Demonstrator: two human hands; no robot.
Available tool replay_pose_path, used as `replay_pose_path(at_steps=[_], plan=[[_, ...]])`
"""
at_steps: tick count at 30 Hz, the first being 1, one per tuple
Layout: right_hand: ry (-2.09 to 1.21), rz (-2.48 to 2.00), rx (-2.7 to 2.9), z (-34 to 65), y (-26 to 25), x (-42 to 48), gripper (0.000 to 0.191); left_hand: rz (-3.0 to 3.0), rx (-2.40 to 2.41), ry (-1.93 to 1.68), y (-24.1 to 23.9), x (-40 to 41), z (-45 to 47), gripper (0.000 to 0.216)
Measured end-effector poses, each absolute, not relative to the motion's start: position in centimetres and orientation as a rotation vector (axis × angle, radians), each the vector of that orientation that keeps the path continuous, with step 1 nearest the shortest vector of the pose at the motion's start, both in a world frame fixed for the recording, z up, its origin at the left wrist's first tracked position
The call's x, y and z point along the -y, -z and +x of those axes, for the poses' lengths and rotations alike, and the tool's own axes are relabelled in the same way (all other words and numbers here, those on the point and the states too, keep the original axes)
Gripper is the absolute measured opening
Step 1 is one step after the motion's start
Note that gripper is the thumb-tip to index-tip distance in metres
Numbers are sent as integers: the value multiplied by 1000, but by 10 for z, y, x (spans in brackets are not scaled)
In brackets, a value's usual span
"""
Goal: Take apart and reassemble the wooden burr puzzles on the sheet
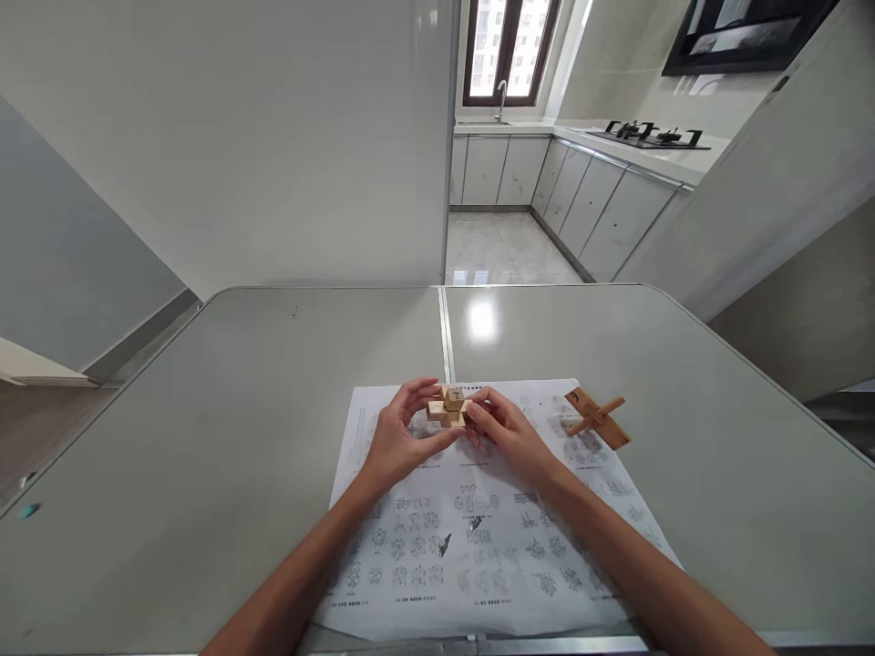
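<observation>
Both my hands meet over the far part of a printed instruction sheet on the grey table. Between them is a small cluster of light wooden puzzle blocks, with a number on its top face. My left hand grips the cluster from the left, thumb and fingers curled round it. My right hand pinches it from the right. A darker wooden cross of interlocked sticks lies on the sheet's far right corner, a hand's width from my right hand.
The table has a metal seam down its middle. A small teal object lies near the left edge. Beyond the table a white wall panel stands at the left, and a kitchen with counters, a sink and a hob opens at the right.
</observation>
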State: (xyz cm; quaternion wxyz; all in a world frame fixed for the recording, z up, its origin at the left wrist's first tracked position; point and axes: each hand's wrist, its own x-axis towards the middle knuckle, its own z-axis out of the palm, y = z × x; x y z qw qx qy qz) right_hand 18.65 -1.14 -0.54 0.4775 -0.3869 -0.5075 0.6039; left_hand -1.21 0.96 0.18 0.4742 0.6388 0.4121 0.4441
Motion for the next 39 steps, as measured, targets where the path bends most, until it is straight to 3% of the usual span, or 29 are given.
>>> replay_pose_path(at_steps=[28, 32, 39], plan=[[-1314, -961, 1291, 187, 8, 21, 33, 1509, -965, -1118, -3, -6, -8, 71], [-1290, -982, 1330, 188, 10, 19, 32, 1485, -969, -1133, -5, -3, -6, 62], [-1090, -1151, 1521, 189, 16, 21, 30, 1518, -955, -1139, -3, -1, -6, 64]])
